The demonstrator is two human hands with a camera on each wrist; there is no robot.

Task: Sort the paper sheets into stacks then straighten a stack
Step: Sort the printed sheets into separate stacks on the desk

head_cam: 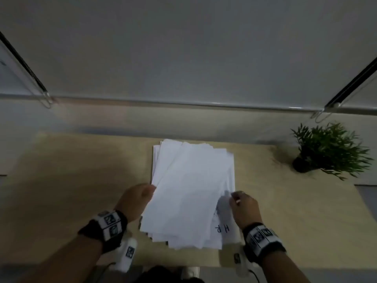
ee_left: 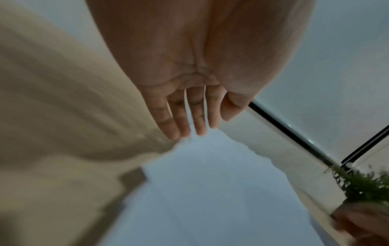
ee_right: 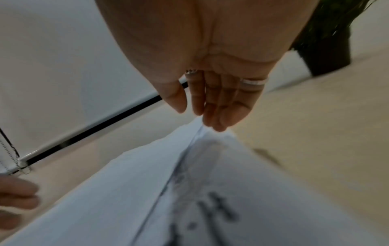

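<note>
A loose, skewed pile of white paper sheets (head_cam: pixel 189 190) lies in the middle of the wooden table (head_cam: pixel 81 170). The top sheets are turned slightly against those below. A sheet marked "HR" (head_cam: pixel 222 229) shows at the pile's near right. My left hand (head_cam: pixel 138 199) is at the pile's left edge; in the left wrist view its fingers (ee_left: pixel 189 119) are straight, tips at the paper (ee_left: pixel 210 191). My right hand (head_cam: pixel 242 205) is at the right edge, its straight fingers (ee_right: pixel 216 106) touching the sheets (ee_right: pixel 126 191) above the written sheet (ee_right: pixel 221 208).
A small green plant in a dark pot (head_cam: pixel 326 152) stands at the table's far right corner. A pale wall with a metal rail (head_cam: pixel 183 104) runs behind the table. Bare wood lies to the left and right of the pile.
</note>
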